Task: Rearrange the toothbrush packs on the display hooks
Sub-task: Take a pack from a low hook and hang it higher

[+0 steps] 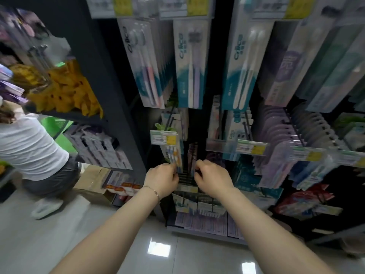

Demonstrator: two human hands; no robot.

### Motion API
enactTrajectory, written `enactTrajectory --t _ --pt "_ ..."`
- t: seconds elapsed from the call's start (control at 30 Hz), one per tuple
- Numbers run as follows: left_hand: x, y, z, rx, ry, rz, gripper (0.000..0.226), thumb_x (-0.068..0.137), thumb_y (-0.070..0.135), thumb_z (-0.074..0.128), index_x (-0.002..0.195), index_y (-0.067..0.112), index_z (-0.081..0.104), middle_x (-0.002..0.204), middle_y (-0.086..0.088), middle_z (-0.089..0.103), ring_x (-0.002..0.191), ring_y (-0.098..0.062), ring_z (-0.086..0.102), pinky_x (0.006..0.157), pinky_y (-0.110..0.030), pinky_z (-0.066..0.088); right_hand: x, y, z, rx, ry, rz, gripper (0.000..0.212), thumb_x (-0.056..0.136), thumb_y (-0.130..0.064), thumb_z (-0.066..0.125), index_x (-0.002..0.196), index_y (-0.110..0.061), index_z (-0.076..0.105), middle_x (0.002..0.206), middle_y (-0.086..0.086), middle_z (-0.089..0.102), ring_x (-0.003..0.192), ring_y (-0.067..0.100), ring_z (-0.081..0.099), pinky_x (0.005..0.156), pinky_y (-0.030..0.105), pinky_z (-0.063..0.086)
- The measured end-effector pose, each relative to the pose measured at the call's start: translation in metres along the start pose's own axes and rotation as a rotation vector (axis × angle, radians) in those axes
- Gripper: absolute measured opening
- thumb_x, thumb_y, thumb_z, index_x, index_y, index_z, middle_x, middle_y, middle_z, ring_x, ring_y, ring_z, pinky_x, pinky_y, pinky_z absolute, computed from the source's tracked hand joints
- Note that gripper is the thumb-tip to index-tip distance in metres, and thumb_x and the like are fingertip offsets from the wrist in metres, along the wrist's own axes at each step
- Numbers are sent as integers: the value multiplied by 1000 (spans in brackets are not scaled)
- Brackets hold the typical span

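Both hands reach into the lower rows of the display at centre frame. The left hand [162,179] pinches the bottom edge of a toothbrush pack [174,155] with orange and blue brushes. The pack hangs just under a price tag [164,137]. Just beside it, the right hand [213,177] curls its fingers at a dark pack [192,153]; blur hides whether it grips.

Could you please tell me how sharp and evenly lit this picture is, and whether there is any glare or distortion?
In the head view, motion blur smears the hanging toothbrush packs and the crouching person at the left; the left hand and right hand are sharper; lights glare off the floor tiles; the wide lens tilts the shelf upright; the recess by the hands is dark.
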State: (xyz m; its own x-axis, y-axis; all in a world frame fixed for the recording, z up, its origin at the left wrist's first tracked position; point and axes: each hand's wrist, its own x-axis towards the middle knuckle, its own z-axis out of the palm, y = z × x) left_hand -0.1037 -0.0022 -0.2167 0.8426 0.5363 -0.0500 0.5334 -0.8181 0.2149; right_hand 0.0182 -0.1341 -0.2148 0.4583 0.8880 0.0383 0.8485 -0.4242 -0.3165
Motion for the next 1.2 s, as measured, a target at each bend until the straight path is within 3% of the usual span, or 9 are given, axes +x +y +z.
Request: enactTrajectory --t 0.23,0.43,0.63,0.8,0.93,1.03,1.07,1.13,1.2 --pt "11 -50 -6 -109 -17 -54 17 93 28 48 100 15 56 98 -4 58 90 -27 59 71 -35 50 31 -30 15 64 53 81 19 96 -30 46 108 -15 50 95 3 54 82 25 57 55 32 41" --pt "28 -72 -7 -214 -27 -104 28 93 29 51 115 13 54 112 -8 56 99 -29 59 81 -41 52 54 -39 21 116 73 151 17 96 -25 45 109 -15 47 98 5 52 77 26 56 55 32 39" --pt "52 -77 -5 -483 9 -223 34 93 8 41 127 8 46 128 -15 52 113 -34 54 94 -37 47 76 -28 32 203 56 223 26 95 -19 45 121 -15 44 113 6 50 87 29 56 58 33 39" --pt "76 -74 -11 -648 56 -337 32 95 5 42 126 3 47 126 -16 56 114 -31 54 86 -29 43 104 -14 47 298 150 270 33 99 -19 42 131 -13 42 123 10 48 100 31 56 74 42 50" --pt "97 -70 -16 -769 80 -352 30 96 23 52 122 8 50 109 -1 54 101 -15 51 77 -22 37 125 -8 49 524 217 297 40 102 -22 38 142 -15 37 137 7 46 118 24 50 90 28 42" --pt "114 -69 -18 -1182 113 -424 17 88 29 53 101 20 57 101 1 59 105 -25 59 92 -34 48 137 -5 51 747 251 296 37 101 -20 43 138 -18 43 133 5 52 113 13 50 93 24 40" --pt "118 -68 -18 -1332 124 -451 8 89 24 51 91 20 58 90 1 63 96 -24 63 88 -34 51 141 -3 53 805 247 300 36 101 -21 44 136 -20 45 130 3 54 112 11 51 95 26 42" --pt "124 -65 -21 -1547 107 -483 20 96 9 46 80 15 56 65 1 65 64 -15 65 63 -21 53 148 1 59 868 216 295 34 101 -22 46 134 -23 47 123 -3 56 111 10 52 99 32 45" --pt "130 -64 -21 -1619 82 -485 25 98 7 42 78 12 56 58 0 64 52 -12 61 51 -17 48 156 5 64 894 196 273 29 99 -20 50 128 -25 52 112 -9 56 106 9 54 96 31 47"
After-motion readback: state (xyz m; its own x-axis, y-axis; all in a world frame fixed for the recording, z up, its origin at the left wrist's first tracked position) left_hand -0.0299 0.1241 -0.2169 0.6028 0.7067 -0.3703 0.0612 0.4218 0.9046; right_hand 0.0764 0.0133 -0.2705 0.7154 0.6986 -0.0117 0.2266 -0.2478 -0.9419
